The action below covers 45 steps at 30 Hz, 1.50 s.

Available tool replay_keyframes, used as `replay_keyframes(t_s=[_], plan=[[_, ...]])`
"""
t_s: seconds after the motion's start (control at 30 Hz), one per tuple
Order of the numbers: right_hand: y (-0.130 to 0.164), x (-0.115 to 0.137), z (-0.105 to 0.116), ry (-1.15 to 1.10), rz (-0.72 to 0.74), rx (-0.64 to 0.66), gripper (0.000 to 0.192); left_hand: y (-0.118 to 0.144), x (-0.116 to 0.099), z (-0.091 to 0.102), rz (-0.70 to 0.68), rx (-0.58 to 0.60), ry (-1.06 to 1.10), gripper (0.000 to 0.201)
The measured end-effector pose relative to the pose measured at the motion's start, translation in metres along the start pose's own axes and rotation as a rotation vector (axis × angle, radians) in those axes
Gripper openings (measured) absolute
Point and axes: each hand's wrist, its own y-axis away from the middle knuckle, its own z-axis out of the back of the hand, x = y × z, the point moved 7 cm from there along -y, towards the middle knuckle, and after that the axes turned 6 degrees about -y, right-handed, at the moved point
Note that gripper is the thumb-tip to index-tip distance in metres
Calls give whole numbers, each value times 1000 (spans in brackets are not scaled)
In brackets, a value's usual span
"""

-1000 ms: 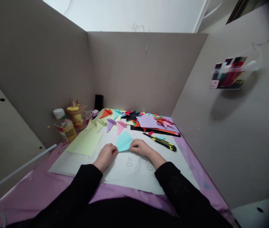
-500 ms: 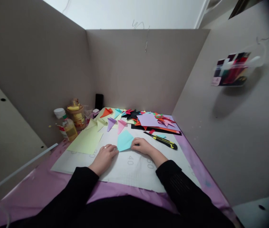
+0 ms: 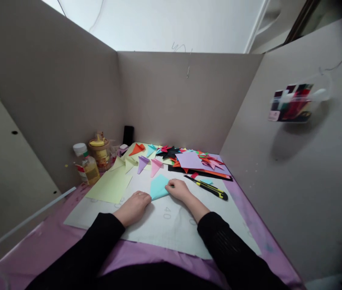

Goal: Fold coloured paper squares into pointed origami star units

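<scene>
Turquoise, apparently folded paper sheet [image 3: 159, 186] lies between the two hands on a large white sheet with printed numbers [image 3: 183, 239], which covers much of the pink-purple tabletop [image 3: 51, 241]. Nearest to the wearer, black sleeves [image 3: 94, 241] reach in from both sides. The left hand [image 3: 134, 207] lies low, its fingertips at the turquoise paper's near left corner; whether its grip is pinched there or only pressing down, I cannot tell. The right hand [image 3: 177, 190] has a narrow grip, thumb and fingers brought together on the paper's right edge.

The paper should be very light, thin and flexible, stiffer along a crease than across its open face. It probably slides easily on the smooth white sheet, so a corner is best held down. It likely dents or creases under a hard squeeze, and its edges may tear if pulled; the corners and folded edges look like the surest places to take hold, with fingertips only.

Beyond the right hand lies a yellow-and-black plastic utility knife [image 3: 210, 190]; to the left, a flat pale yellow-green paper sheet [image 3: 110, 187]. Farther back stand a purple folded paper piece [image 3: 142, 164] and a pink folded paper piece [image 3: 156, 167], then a black paper star [image 3: 170, 152].
</scene>
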Motion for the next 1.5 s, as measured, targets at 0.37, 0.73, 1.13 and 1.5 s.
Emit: replay_keyframes(t_s=[0.37, 0.73, 1.13, 1.5], plan=[[-4, -10, -3, -1, -40, 38, 14, 1, -20, -11, 87, 21, -161, 32], [0, -14, -3, -142, 58, 101, 7, 1, -7, -12, 281, -37, 36, 31], [25, 34, 13, 90, 453, 131, 20, 7, -23, -2, 91, -43, 66, 33], [16, 26, 6, -136, 466, 241, 22, -2, -29, -11, -118, 51, 121, 37]])
